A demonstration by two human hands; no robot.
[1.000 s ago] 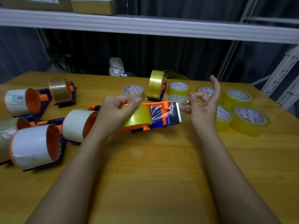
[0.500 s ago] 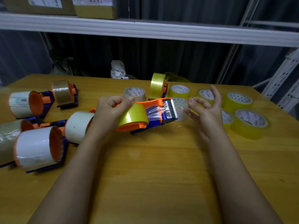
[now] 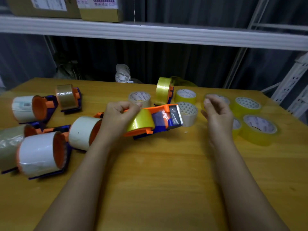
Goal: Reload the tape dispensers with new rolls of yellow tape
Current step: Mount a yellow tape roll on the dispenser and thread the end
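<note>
Foreground: bare stretch of glossy yellow-brown wooden table (image 3: 158,189) between the two forearms.
Left hand (image 3: 120,117): curled round the orange-and-blue plastic tape dispenser (image 3: 160,120), tilted, carrying a glossy yellow tape roll (image 3: 141,122).
Right hand (image 3: 216,115): fingers relaxed, holding nothing, apart from the dispenser.
Left side: dispensers with pale rolls (image 3: 41,152).
Right side: loose yellow tape rolls (image 3: 258,129), lying flat.
Far edge: white metal shelf (image 3: 166,34).

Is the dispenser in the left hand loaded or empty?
Loaded: a yellow roll sits on the dispenser that the left hand grips.
</note>
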